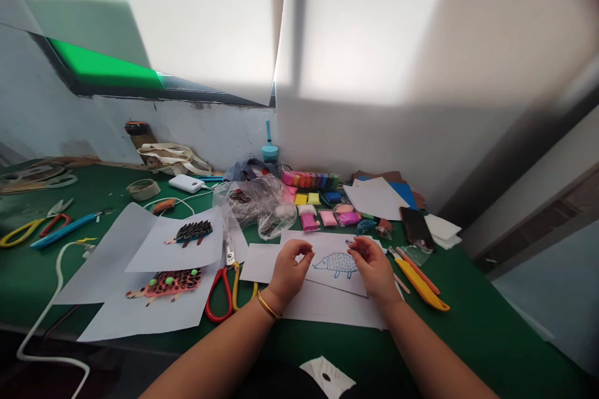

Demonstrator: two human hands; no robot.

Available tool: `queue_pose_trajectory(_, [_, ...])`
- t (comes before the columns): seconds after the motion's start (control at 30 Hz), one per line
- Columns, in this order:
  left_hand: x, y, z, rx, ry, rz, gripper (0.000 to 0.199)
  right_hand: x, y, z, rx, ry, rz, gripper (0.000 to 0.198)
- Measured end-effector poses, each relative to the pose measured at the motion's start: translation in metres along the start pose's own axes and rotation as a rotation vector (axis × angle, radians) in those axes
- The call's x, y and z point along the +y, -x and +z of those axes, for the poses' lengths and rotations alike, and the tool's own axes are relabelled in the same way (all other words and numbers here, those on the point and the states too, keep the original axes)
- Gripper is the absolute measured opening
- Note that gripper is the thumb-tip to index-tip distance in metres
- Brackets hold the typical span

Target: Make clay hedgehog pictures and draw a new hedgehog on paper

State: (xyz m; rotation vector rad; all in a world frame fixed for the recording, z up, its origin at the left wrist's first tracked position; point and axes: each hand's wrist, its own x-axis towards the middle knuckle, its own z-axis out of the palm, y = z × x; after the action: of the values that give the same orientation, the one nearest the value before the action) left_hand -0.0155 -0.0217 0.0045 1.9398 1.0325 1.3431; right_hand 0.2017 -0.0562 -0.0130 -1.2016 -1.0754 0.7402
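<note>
A paper with a blue hedgehog drawing (341,264) lies in front of me on top of other white sheets. My left hand (289,269) is at the drawing's left side, thumb and fingertips closed in a pinch near the snout. My right hand (375,269) is closed at the right side, its thumb and fingers curled together by the hedgehog's back. What either pinch holds, if anything, is too small to make out. A small bluish mark or bit shows near the right fingertips. Small packs of coloured clay, one of them pink (309,222), lie just beyond the paper.
Scissors with red and yellow handles (219,295) lie left of my left hand. Farther left are sheets with a black hedgehog (194,232) and a pink hedgehog (173,283). A yellow cutter (421,283) and a dark phone (416,228) lie right. Behind is a clear plastic bag (262,199).
</note>
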Motion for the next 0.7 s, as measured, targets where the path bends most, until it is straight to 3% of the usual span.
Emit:
queue_pose_trajectory(0.27, [0.0,0.0,-0.004,-0.032,-0.069,-0.006,0.021,-0.006,0.002,-0.004,-0.006,0.176,-0.002,0.039])
queue_pose_trajectory(0.4, [-0.005,-0.002,-0.004,0.011,-0.109,-0.017,0.014,-0.012,0.003,-0.006,0.005,0.225,-0.011,0.041])
queue_pose_trajectory(0.57, [-0.007,-0.003,-0.004,-0.059,-0.318,-0.017,0.015,-0.015,0.004,-0.006,-0.026,0.271,-0.043,0.048])
queue_pose_trajectory(0.7, [-0.004,-0.003,-0.005,-0.116,-0.479,-0.031,0.02,-0.013,0.004,-0.005,-0.028,0.273,-0.03,0.039])
